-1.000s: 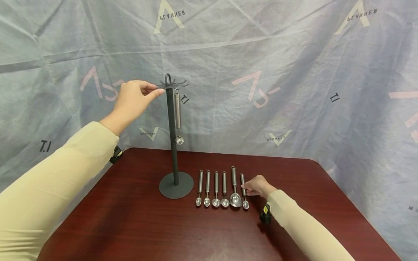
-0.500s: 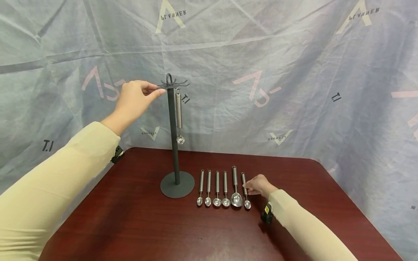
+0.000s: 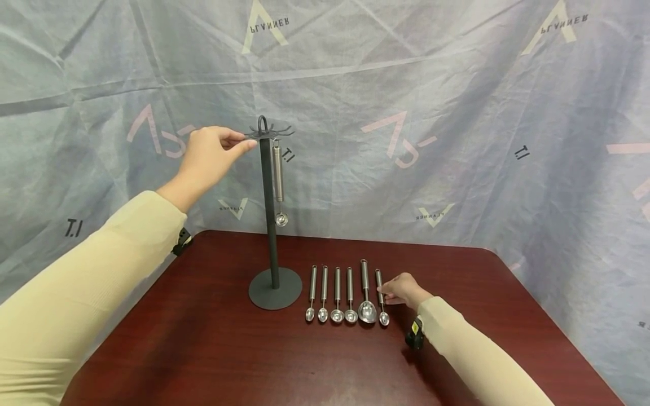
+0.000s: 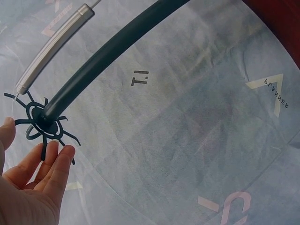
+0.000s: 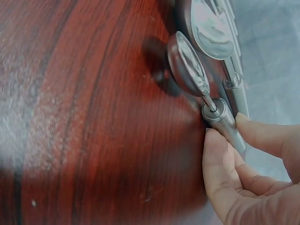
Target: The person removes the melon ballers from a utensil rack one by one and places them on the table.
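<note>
In the head view my left hand (image 3: 210,155) holds the hooked top of a dark grey utensil stand (image 3: 269,225), thumb and fingers at its hooks. The left wrist view shows those hooks (image 4: 45,119) from below, beside my fingertips. One steel melon baller (image 3: 278,175) hangs from a hook on the right side. Low on the table, my right hand (image 3: 403,288) pinches the handle of the rightmost small melon baller (image 3: 383,318) in a row. Seen from the right wrist, its oval bowl (image 5: 188,65) lies close to the wood and the handle's far end is partly hidden by fingers.
Several more steel scoops lie side by side to the left of that melon baller, including a larger scoop (image 3: 367,312). The stand's round base (image 3: 261,296) rests on the dark red table (image 3: 325,366). A printed grey cloth (image 3: 457,141) hangs behind.
</note>
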Tool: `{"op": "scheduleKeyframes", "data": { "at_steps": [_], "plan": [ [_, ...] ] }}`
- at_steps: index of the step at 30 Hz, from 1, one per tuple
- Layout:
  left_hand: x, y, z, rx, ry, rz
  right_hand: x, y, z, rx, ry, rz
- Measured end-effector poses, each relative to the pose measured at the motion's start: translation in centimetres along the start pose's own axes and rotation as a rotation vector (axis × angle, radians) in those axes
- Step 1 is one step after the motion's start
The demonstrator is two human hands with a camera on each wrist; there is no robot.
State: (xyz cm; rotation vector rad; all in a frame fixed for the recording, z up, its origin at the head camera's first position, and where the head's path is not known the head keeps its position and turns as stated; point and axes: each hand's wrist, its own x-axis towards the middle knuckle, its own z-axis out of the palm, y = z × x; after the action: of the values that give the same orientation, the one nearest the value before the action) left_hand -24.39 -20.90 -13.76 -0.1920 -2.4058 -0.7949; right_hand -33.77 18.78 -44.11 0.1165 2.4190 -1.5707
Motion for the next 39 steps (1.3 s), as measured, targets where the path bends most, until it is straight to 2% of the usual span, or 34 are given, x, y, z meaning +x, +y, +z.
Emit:
{"op": "scheduleKeyframes", "data": {
  "at_steps": [11,17,22,27,34,39],
  "plan": [
    [0.2,-0.1,0.0,0.007,0.007,-0.004,-0.2,-0.2,-0.4,0.034,-0.016,-0.004],
    [0.2,-0.1,0.0,0.01,0.008,-0.001,0.0,-0.4,-1.0,0.097,-0.006,-0.025],
    [0.2,-0.1,0.0,0.001,0.008,-0.007,0.0,-1.0,-1.2,0.089,-0.031,-0.042],
    [0.2,-0.1,0.2,-0.004,0.023,-0.001,-0.2,-2.3,-1.0,0.081,-0.032,-0.044],
    [-0.2,-0.1,0.4,-0.014,0.047,0.011,-0.1,-4.8,-0.3,0.091,-0.074,-0.093],
    [-0.4,0.0,0.5,-0.011,0.037,0.012,-0.1,-6.9,0.2,0.123,-0.082,-0.105]
  ]
}}
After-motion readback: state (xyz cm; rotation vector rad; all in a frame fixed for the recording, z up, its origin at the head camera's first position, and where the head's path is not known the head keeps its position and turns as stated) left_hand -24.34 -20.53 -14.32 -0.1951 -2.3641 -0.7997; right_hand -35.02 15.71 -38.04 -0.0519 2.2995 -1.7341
